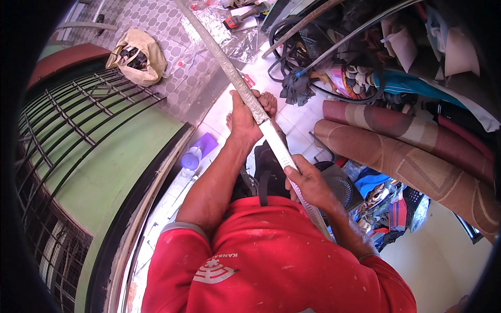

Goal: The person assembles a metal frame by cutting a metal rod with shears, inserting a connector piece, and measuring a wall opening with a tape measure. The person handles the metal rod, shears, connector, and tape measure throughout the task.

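A long, narrow bar (224,63) with a rough grey-tan surface runs from the top of the view down to my left hand (243,116), whose fingers wrap around it from beneath. Just below that hand it meets a white strip (277,146) with small slots along it. I cannot tell whether the two are joined or only overlap. My right hand (309,182) is closed on the white strip, thumb on top. The strip's lower end slants down past the right side of my red shirt (282,250).
To the left is a green wall (104,172) with a black metal grille (73,122). A beige bag (136,57) sits on the patterned tiles. Beyond my bare feet lies a red-and-black power tool (240,18). Rolled carpets (402,161) and cluttered household goods crowd the right.
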The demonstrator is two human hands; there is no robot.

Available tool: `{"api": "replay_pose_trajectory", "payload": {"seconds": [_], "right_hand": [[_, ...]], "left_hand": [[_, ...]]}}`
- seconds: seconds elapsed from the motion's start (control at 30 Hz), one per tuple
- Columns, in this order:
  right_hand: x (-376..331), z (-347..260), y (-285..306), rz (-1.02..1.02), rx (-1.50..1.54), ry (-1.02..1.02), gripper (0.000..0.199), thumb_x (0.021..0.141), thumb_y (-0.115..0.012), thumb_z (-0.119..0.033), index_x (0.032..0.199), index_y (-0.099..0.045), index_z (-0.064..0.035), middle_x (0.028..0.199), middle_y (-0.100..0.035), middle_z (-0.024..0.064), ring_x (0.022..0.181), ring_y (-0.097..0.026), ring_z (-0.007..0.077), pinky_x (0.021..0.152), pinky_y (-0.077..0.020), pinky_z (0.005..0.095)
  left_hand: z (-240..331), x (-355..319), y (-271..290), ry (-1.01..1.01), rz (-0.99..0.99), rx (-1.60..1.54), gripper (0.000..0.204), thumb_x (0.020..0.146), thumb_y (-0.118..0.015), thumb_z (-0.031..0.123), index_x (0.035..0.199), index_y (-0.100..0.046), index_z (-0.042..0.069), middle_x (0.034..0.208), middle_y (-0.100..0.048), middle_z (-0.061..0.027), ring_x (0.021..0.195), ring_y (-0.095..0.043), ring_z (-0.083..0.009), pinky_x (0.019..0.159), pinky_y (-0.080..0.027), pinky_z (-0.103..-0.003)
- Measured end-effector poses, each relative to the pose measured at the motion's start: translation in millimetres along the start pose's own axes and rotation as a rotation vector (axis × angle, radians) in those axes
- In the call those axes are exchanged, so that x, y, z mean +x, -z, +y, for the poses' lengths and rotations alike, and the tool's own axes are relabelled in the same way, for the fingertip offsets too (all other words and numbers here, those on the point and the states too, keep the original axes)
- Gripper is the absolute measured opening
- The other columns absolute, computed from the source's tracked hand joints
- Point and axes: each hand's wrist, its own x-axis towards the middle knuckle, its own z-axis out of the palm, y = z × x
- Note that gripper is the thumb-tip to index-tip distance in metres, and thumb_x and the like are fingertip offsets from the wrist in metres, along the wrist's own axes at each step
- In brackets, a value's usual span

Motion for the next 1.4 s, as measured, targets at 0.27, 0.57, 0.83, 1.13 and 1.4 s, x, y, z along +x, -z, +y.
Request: {"api": "replay_pose_trajectory", "payload": {"seconds": [0.27, 0.57, 0.83, 1.13, 1.4], "right_hand": [[1, 3, -10, 0.019, -0.010, 0.004, 0.032, 0.118, -0.056, -0.031, 0.136, -0.059, -0.0047, 0.081, -0.066, 0.0049, 0.057, -0.065, 0.0143, 0.054, -0.0533, 0.0318], [-4, -2, -15, -0.005, 0.006, 0.072, 0.032, 0.118, -0.057, -0.030, 0.135, -0.060, -0.0039, 0.083, -0.067, 0.0055, 0.059, -0.065, 0.0141, 0.055, -0.0538, 0.0320], [-22, -19, -2, -0.002, 0.084, 0.084, 0.032, 0.114, -0.065, -0.032, 0.133, -0.062, -0.0069, 0.080, -0.066, 0.0032, 0.060, -0.065, 0.0114, 0.055, -0.0537, 0.0288], [-29, -69, -4, 0.008, -0.056, 0.334, 0.035, 0.111, -0.071, -0.028, 0.136, -0.063, -0.0039, 0.080, -0.066, 0.0036, 0.055, -0.063, 0.0107, 0.050, -0.0518, 0.0270], [-33, -96, -13, -0.223, 0.022, 0.316, 0.046, 0.113, -0.068, -0.035, 0.147, -0.059, -0.0058, 0.084, -0.064, 0.0022, 0.057, -0.059, 0.0099, 0.050, -0.0491, 0.0259]], "left_hand": [[-5, -2, 10, -0.028, -0.065, 0.081, 0.075, 0.114, -0.027, 0.077, 0.092, -0.056, 0.011, 0.072, -0.052, -0.0073, 0.065, -0.050, -0.0259, 0.065, -0.047, -0.042], [11, -11, 0, -0.066, -0.105, 0.110, 0.074, 0.114, -0.028, 0.077, 0.092, -0.053, 0.011, 0.074, -0.052, -0.0071, 0.068, -0.050, -0.0251, 0.066, -0.047, -0.041], [42, -32, -59, -0.135, -0.255, 0.092, 0.068, 0.117, -0.034, 0.070, 0.110, -0.060, 0.008, 0.081, -0.057, -0.0084, 0.075, -0.054, -0.0257, 0.073, -0.046, -0.040], [91, -49, -102, -0.246, -0.386, 0.036, 0.062, 0.112, -0.054, 0.069, 0.106, -0.066, 0.009, 0.080, -0.059, -0.0057, 0.068, -0.055, -0.0200, 0.064, -0.046, -0.036], [112, -66, -113, -0.302, -0.277, 0.100, 0.061, 0.110, -0.057, 0.071, 0.105, -0.062, 0.011, 0.079, -0.060, -0.0048, 0.067, -0.058, -0.0185, 0.062, -0.048, -0.034]]}}
